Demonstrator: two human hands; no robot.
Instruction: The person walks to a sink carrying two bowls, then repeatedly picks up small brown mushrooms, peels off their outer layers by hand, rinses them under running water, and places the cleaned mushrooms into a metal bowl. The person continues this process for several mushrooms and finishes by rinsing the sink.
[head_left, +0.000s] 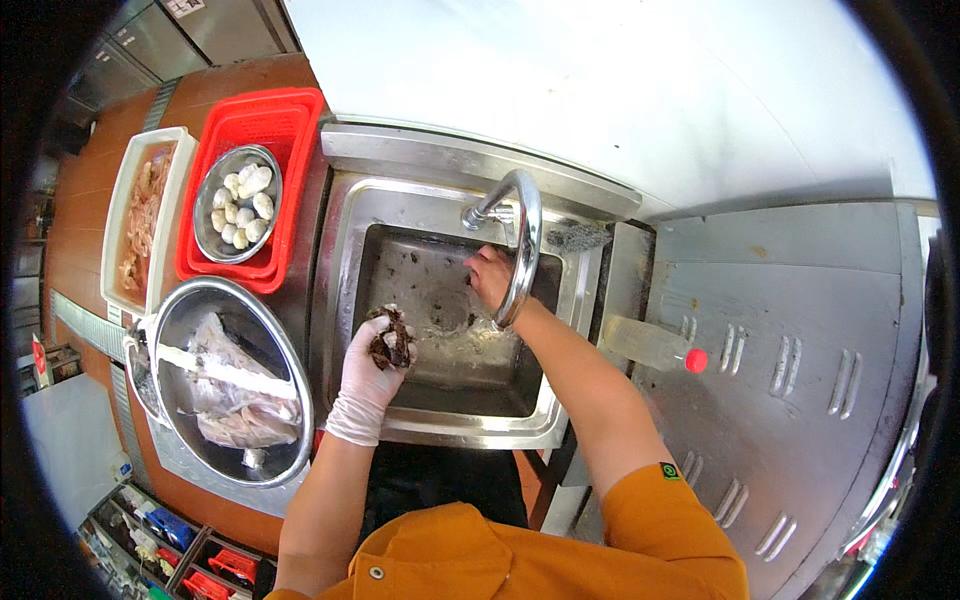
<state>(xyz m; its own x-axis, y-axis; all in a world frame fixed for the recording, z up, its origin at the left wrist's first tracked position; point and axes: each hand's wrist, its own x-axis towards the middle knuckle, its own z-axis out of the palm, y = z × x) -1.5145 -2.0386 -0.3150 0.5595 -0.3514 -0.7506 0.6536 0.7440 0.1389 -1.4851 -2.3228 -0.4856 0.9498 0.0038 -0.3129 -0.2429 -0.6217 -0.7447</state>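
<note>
My left hand (367, 362), in a white glove, is closed round a clump of dark brown, ragged pieces (393, 342), perhaps soaked fungus, above the left side of the steel sink (450, 392). Bare and reaching to the far side of the basin, my right hand (488, 277) has its fingers bent together beside the curved chrome tap (528, 230). What its fingertips hold, if anything, is too small to make out. Small dark scraps (425, 262) lie scattered on the wet sink floor.
Left of the sink, a steel bowl of whitish round pieces (243, 205) sits in a red basket (300, 130). Nearby are a white tub (120, 235) of pinkish food and a large steel bowl (300, 360) with a pale bagged item. A red-capped bottle (645, 342) is at right.
</note>
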